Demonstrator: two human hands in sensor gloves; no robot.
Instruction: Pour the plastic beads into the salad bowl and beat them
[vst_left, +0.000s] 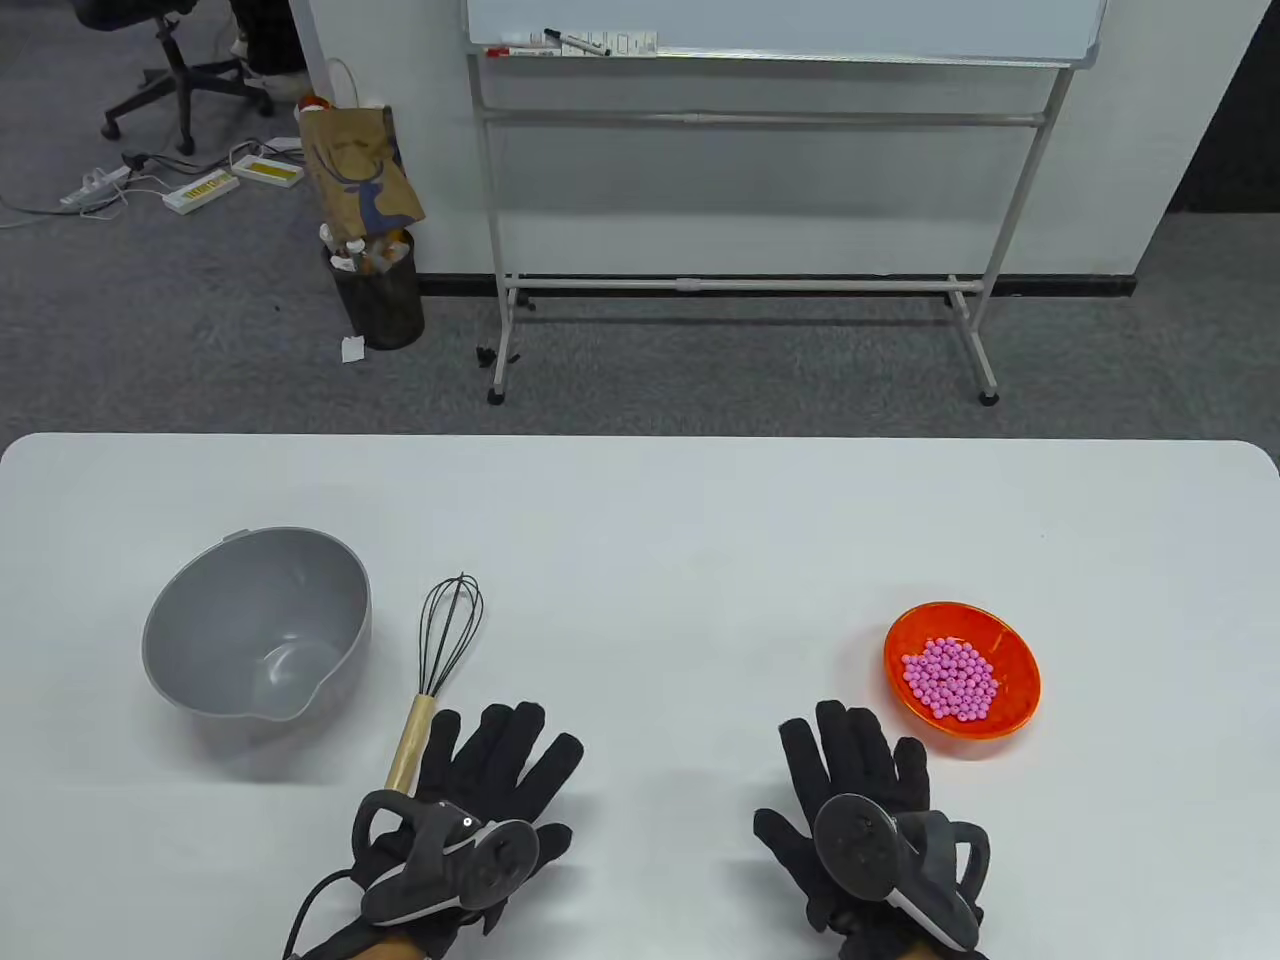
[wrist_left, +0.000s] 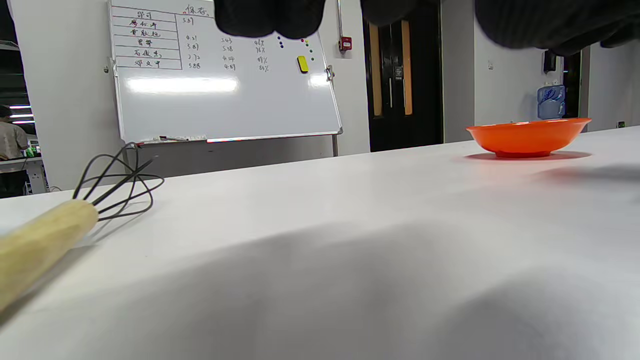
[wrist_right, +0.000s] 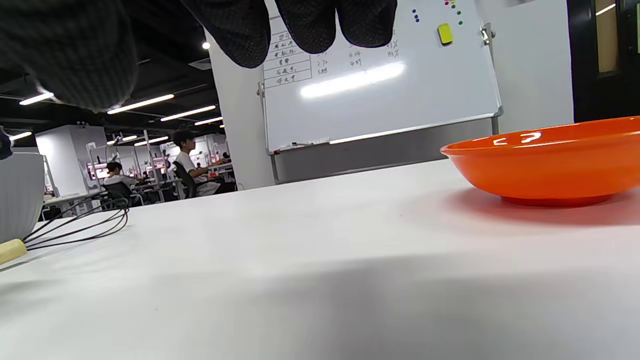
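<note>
A grey salad bowl (vst_left: 258, 622) with a pour spout stands empty at the table's left. Beside it lies a whisk (vst_left: 432, 672) with black wires and a wooden handle, also seen in the left wrist view (wrist_left: 45, 235). An orange dish (vst_left: 1012, 668) at the right holds several pink beads (vst_left: 950, 680); only the dish's side shows in the wrist views (wrist_right: 550, 165). My left hand (vst_left: 490, 770) lies flat and open just right of the whisk handle, holding nothing. Flat and open near the front edge, my right hand (vst_left: 860, 770) lies just left of the dish.
The white table (vst_left: 660, 540) stretches wide between the bowl and the dish. Behind it on the carpet stand a whiteboard on a frame (vst_left: 740, 200), a bin (vst_left: 378, 292) and a paper bag (vst_left: 358, 165). People sit at desks in the distance (wrist_right: 187, 160).
</note>
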